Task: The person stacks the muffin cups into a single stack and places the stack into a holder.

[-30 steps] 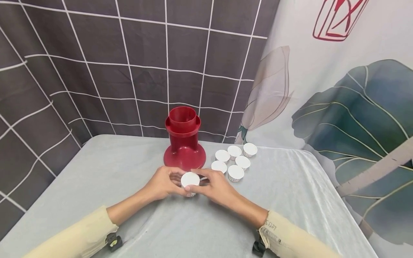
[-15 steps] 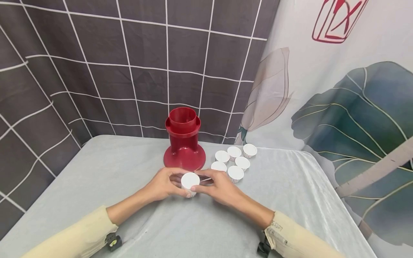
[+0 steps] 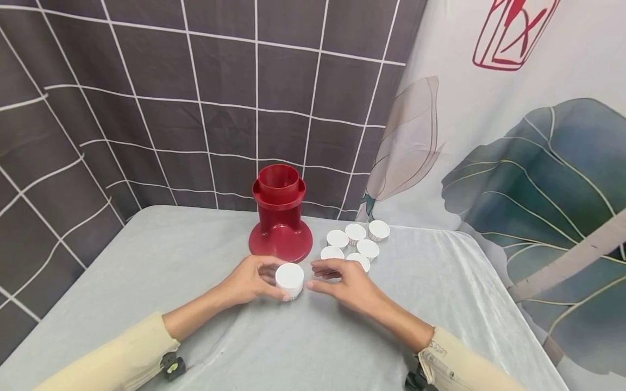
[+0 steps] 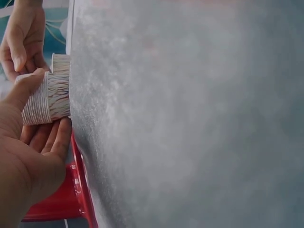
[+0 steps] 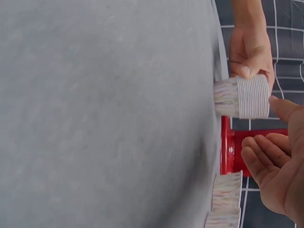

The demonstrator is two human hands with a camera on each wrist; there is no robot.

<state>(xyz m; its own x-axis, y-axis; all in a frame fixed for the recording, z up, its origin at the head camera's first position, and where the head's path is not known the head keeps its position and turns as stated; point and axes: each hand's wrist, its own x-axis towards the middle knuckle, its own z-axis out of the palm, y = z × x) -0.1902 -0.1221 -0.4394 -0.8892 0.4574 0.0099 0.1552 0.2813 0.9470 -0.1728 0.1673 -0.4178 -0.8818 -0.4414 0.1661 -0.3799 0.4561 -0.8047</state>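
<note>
A stack of nested paper baking cups (image 3: 289,281), white-rimmed with coloured streaks on the lowest side, stands upright on the grey cloth. My left hand (image 3: 251,281) holds it from the left, thumb at the front and fingers behind; the left wrist view shows the ridged stacked rims (image 4: 37,102) between them. To the right, my right hand (image 3: 344,283) has its fingers apart and relaxed, a small gap away from the stack. In the right wrist view its palm (image 5: 289,175) holds nothing.
Behind the stack stands a red pedestal (image 3: 280,239) with an open cylinder on top. Several more white paper cups (image 3: 355,232) sit in a group at the back right, just beyond my right hand. A dark gridded curtain (image 3: 220,130) hangs behind the table (image 3: 171,260).
My right hand has let go of the stack and drawn back to the right, its fingers loosening. The left hand still holds the stack in nearly the same place.
</note>
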